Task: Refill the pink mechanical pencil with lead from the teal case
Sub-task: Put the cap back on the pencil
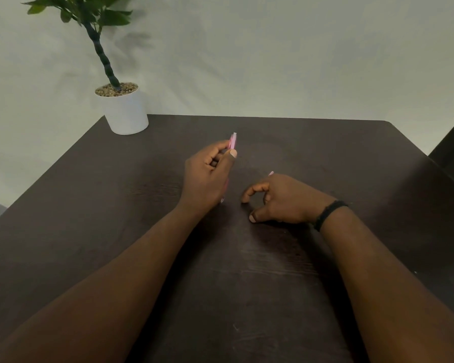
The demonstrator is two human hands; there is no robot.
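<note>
Pale wall behind, dark wooden table filling the view, mostly bare around both forearms. Far beyond the left hand, at the table's back corner, a white pot with a green plant. Left hand raised off the table, fingers wrapped round the pink pencil, held near upright; its top end pokes out above the thumb, a pale bit of the tip shows below the heel of the hand. Right hand just beside it, resting low on the table, thumb and forefinger curled but apart; a small pink piece shows at the far side of the knuckles, possibly the pencil's cap, though whether this hand grips it I cannot tell. Black band on the right wrist. Teal case not in view. Judgement: pencil is light, rigid plastic, smooth enough to twist in the fingers, so the mid-barrel grip suits. Leads will be thin and brittle; pinch them lightly, feed straight down the open top.
</note>
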